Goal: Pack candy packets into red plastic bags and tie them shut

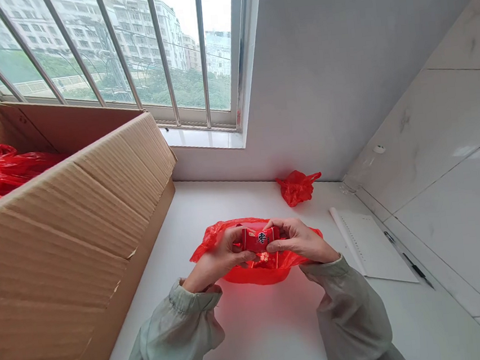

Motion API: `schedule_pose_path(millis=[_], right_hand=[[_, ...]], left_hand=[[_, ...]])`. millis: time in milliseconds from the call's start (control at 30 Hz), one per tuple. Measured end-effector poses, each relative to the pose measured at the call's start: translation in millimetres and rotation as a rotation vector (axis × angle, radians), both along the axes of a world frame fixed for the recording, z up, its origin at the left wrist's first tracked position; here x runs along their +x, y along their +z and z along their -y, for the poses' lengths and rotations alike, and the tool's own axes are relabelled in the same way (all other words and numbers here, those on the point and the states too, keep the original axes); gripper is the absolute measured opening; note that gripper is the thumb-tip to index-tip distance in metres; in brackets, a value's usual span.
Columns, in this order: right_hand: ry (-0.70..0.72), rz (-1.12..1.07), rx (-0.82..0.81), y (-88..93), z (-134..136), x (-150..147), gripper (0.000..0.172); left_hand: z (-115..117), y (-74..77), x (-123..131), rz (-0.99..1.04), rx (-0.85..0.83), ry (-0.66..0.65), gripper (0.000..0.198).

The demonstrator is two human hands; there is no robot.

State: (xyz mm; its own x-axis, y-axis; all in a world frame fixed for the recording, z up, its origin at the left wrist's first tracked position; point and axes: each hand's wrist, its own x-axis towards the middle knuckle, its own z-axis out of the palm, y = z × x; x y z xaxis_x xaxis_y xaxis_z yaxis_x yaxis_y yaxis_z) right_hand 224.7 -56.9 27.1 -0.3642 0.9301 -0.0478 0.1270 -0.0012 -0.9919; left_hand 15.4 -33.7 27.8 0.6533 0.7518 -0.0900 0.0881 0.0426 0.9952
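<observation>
Between my two hands is a small red packet [254, 240] printed with a dark character. My left hand [232, 248] pinches its left end, thumb in front. Its right end is gripped by the thumb and fingers of my right hand [297, 241]. Under and around both hands spreads an opened red plastic bag [258, 277] on the white table. More shiny red packaging with a gold print [265, 260] shows inside the bag, just below the packet. My hands partly cover the bag's contents.
A large cardboard box [78, 218] with red plastic bags [5, 171] in it stands at the left. A small tied red bag [298, 187] sits near the wall. To the right lie a notebook [376, 246] and a pen [417, 269]. A barred window [160, 52] is behind.
</observation>
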Motion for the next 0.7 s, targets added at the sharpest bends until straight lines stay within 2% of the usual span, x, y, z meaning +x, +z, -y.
schedule_pose_path(millis=[100,200,267,400,533,633,700], right_hand=[[-0.03,0.073,0.037,2.3,0,-1,0.012],[-0.203,0.282,0.119,5.0,1,2,0.007],[-0.303,0.455,0.175,4.8,2,4,0.011],[-0.329,0.766,0.232,-4.8,0,-4,0.014],[-0.436,1.094,0.29,-20.8,-8,-28,0.006],[-0.461,1.247,0.29,-32.6,-14,-47,0.02],[-0.364,1.216,0.222,-38.5,-16,-54,0.035]], left_hand=[[1,-3.3,-2,-0.022,0.04,0.044,0.02],[-1,-8.4,-8,-0.113,0.069,0.183,0.028],[-2,-10.8,-13,-0.201,0.094,0.258,0.033],[3,-11.3,-13,-0.318,0.224,0.277,0.029],[12,-8.6,-6,-0.253,0.423,0.243,0.03],[14,-6.8,-5,-0.273,0.466,0.255,0.029],[14,-6.9,-6,-0.335,0.442,0.257,0.026]])
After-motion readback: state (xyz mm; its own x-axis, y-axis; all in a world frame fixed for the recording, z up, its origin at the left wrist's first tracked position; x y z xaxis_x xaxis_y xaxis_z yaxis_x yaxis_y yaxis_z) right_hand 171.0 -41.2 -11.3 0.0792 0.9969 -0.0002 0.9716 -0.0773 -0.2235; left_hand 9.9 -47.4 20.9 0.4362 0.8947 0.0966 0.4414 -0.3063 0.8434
